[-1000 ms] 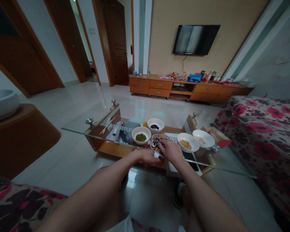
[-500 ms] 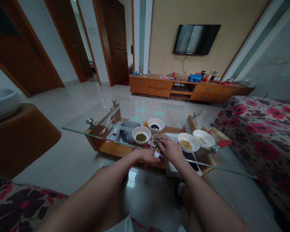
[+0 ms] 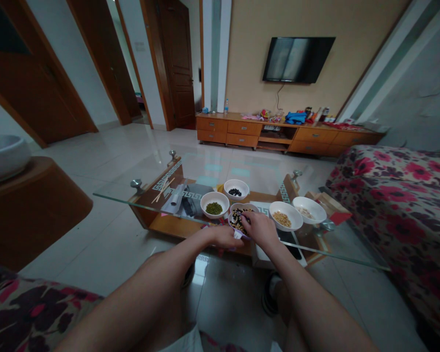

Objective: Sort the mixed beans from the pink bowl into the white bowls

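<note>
Fingers among the mixed beans

On my feed, the left hand grips the near edge of the bowl, just below frame centre. The right hand reaches into its mixed beans; pinching or loose, I can't tell. Sorting by touch, I'd judge; next calls for a steady bowl.

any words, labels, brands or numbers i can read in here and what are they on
No text can be read.
White patch by the left hand: too small to tell if it is printed.
Bottle on the cabinet: label too small.
Television: no brand legible.
Key-pattern border: decoration, not lettering.
</note>
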A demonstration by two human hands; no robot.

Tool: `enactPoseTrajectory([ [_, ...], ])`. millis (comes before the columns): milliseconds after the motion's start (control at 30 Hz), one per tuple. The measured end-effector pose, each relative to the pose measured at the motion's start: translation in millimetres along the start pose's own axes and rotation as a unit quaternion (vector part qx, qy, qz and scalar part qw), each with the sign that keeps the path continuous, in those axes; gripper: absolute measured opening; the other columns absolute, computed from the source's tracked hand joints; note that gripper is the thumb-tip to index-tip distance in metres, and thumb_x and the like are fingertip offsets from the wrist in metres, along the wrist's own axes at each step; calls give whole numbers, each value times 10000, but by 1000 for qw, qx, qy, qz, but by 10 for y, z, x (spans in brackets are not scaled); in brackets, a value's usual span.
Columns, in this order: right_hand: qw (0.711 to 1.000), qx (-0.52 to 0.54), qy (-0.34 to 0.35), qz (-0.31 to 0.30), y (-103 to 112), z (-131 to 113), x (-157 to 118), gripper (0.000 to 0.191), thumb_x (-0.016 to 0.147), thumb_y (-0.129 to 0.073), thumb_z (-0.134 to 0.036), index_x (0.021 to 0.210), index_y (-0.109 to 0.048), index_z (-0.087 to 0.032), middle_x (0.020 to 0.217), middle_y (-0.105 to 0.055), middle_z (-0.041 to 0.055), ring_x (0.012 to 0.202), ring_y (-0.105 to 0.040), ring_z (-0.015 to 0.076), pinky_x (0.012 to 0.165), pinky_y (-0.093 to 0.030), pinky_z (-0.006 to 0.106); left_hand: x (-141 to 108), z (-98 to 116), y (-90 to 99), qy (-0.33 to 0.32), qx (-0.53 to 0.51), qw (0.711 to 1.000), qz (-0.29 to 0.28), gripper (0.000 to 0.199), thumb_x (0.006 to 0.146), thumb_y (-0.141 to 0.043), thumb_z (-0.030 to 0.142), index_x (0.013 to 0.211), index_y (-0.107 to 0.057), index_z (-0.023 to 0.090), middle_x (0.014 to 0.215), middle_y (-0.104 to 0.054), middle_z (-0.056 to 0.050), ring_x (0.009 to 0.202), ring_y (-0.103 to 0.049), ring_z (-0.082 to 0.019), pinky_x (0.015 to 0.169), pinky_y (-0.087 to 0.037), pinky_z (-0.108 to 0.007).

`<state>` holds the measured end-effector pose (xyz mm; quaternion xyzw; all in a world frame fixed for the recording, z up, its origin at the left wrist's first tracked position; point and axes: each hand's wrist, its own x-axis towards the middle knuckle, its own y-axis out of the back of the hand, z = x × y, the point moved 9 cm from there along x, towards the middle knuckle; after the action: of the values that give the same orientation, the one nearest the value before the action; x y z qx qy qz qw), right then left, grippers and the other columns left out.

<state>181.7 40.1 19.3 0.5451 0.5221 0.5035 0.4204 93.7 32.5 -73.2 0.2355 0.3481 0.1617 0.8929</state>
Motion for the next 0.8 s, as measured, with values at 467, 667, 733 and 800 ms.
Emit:
enactPoseTrajectory([
  [467,1000,5,-1,-6,-17,5,7,375,956,-381,-432,1110,-694,-295,1053,-723,46,929,-657,219,725,-455,291,-19,34,12,-15,-3,1000,-1,222,846,-446,341,879,-570,160,670,-596,-4,489,-594,-141,526,-545,-283],
  [667,1000,10,-8,-10,-10,9,5,365,949,-399,-431,1105,-699,-291,1047,-723,55,921,-657,221,729,-457,291,-24,38,9,-13,6,1000,0,262,856,-437,361,891,-582,146,674,-603,-16,513,-614,-160,567,-553,-308],
  [733,1000,13,-11,-15,-13,7,4,365,949,-400,-430,1111,-697,-293,1064,-718,55,934,-652,218,742,-456,289,-25,35,11,-14,8,1000,2,265,856,-438,359,917,-583,147,670,-604,-16,516,-618,-164,570,-555,-312],
  [800,1000,13,-13,-17,-12,8,3,362,947,-403,-429,1105,-699,-293,1060,-718,53,931,-652,217,739,-454,286,-22,20,10,-9,9,1000,1,266,855,-442,367,917,-583,150,662,-604,-15,507,-615,-166,560,-554,-315],
])
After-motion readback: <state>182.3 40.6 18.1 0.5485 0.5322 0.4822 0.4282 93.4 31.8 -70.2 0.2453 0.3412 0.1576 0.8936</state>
